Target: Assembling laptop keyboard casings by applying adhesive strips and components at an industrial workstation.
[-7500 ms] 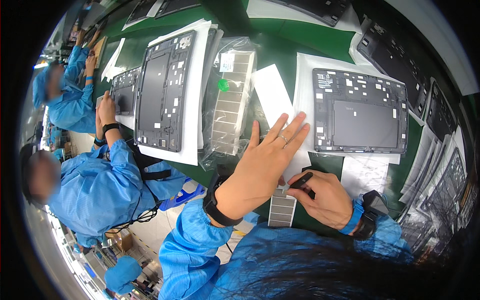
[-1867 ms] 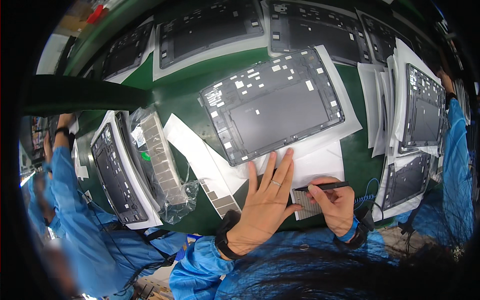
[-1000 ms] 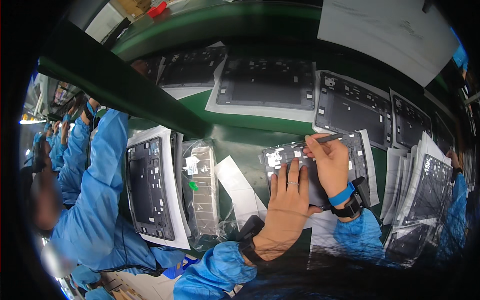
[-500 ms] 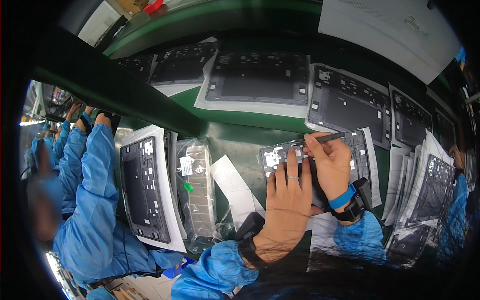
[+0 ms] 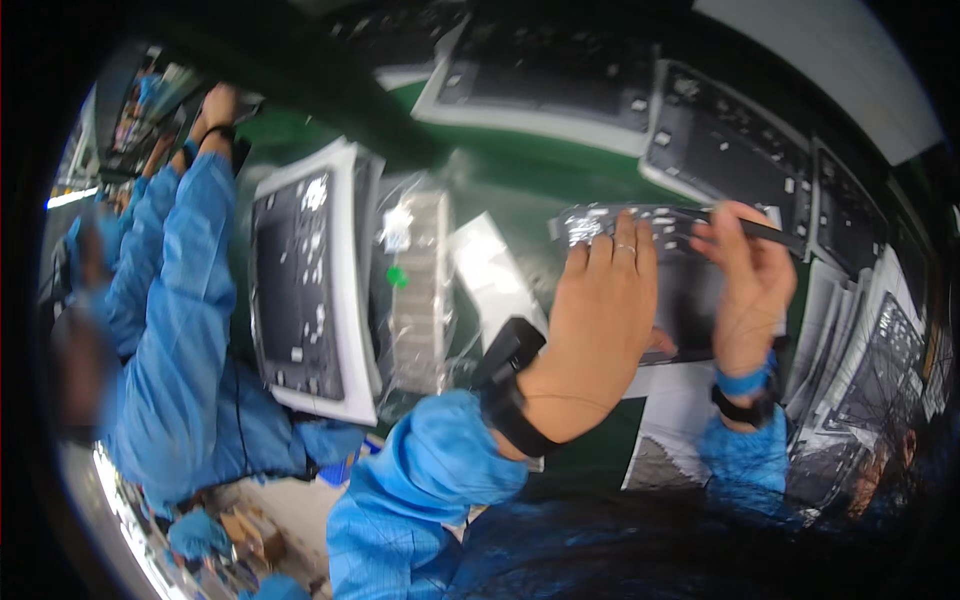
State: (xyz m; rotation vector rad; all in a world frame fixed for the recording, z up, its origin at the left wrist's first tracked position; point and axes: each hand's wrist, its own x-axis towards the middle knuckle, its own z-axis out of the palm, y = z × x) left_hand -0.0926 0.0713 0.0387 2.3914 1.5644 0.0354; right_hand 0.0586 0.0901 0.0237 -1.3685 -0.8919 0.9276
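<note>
Black slim tool [image 5: 780, 236] in the grip of the right hand [image 5: 750, 290], left hand [image 5: 602, 325] palm-down, grip slack, over dark panel [image 5: 692, 295]

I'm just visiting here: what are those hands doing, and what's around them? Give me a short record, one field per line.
Left hand: laid on a dark panel
Right hand: gripping a slim black tool; contact with the panel unclear
Left of panel: white paper, then a clear bag with a green sticker
Farther left: a panel stack, a co-worker's blue sleeve
Picture: blurred
</note>
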